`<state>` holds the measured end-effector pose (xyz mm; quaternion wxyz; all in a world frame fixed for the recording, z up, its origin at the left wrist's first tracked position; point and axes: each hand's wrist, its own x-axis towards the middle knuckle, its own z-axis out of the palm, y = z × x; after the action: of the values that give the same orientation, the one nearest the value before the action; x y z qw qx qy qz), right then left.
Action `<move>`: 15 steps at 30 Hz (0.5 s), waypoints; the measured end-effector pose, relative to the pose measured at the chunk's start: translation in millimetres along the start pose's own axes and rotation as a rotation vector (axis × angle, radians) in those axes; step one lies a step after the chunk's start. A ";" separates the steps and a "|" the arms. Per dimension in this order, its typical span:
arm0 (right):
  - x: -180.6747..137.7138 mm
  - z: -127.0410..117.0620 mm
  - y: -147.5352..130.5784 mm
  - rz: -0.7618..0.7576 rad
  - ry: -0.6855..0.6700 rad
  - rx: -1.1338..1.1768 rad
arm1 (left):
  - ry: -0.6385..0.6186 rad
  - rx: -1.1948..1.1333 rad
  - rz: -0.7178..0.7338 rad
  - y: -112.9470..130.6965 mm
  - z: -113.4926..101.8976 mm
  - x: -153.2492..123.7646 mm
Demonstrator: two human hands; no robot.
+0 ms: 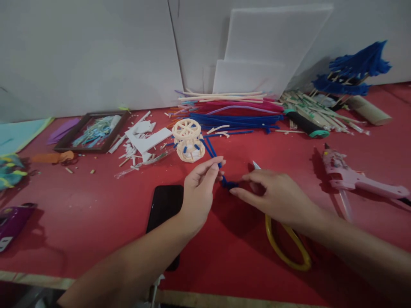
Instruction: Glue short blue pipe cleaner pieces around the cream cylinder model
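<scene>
On the red table (pixel 80 214) many things lie around the two hands. A black phone (pixel 163 205) lies flat just beside the left wrist. A yellow loop (pixel 285 250) lies partly under the right forearm, and I cannot tell what it belongs to. To the right, well apart from the hands, lies one pink glue gun (pixel 353 177).

Behind the hands stands a small model of cream sticks (pixel 189 143) with two wheels, one over the other. Further back there is a pile of coloured pipe cleaners (pixel 231 112), white foam scraps (pixel 144 137), one picture frame (pixel 93 130) and two white foam boards (pixel 272 47) leaning on the wall. Nothing stands between the hands and the camera.

The left hand (pixel 201 188) has thumb and forefinger pressed together on a blue pipe cleaner (pixel 212 153). This strand comes from the model and goes down towards the person.

The right hand (pixel 278 194) pinches the twisted dark end of the same strand with its thumb and forefinger tips, and its other fingers are curled. A small pale tip shows just behind this hand, but it is too hidden to name.

The two hands are near each other, with only a short piece of the strand between them.
</scene>
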<state>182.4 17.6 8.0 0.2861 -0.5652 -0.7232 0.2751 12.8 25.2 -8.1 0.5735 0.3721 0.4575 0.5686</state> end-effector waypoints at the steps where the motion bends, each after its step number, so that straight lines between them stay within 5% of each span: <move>1: 1.0 -2.1 -0.8 0.006 0.000 0.051 | -0.017 0.000 -0.004 1.5 0.6 -1.3; 6: 5.3 -2.3 -6.5 0.273 -0.178 0.544 | -0.239 0.116 0.028 14.3 5.2 -12.0; 9: 10.9 0.0 -10.4 0.292 -0.209 0.546 | -0.345 0.176 -0.010 18.7 6.9 -15.5; 15: 59.4 -20.4 8.1 0.213 -0.058 0.082 | -0.096 0.091 0.030 9.0 6.8 -13.9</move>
<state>190.8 78.7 22.3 0.2573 -0.6183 -0.6553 0.3495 17.3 12.7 3.8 0.5689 0.4313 0.4491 0.5373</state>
